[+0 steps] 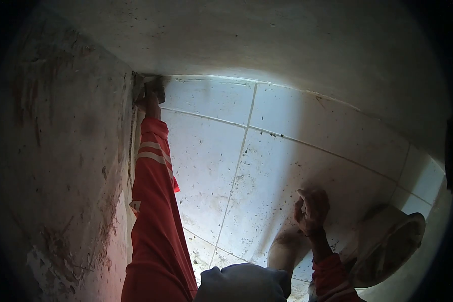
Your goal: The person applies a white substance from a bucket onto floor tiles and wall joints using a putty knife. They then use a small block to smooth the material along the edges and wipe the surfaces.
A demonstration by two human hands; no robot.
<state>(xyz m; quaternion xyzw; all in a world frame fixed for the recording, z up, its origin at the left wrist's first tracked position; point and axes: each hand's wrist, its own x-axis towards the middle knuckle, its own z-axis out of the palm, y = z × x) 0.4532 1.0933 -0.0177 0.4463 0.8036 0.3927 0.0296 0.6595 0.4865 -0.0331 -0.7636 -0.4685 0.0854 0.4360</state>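
My left hand, at the end of a red sleeve with pale stripes, reaches into the far left corner where the walls meet the tiled floor. Its fingers are closed round a small dark thing that I cannot make out. Above the tiles near the lower right is my right hand, with its fingers curled in. Whether anything lies inside those fingers is hidden in shadow.
A stained wall runs close along the left, and another wall crosses the far side. At the lower right stands a round container. Dark crumbs dot the tiles.
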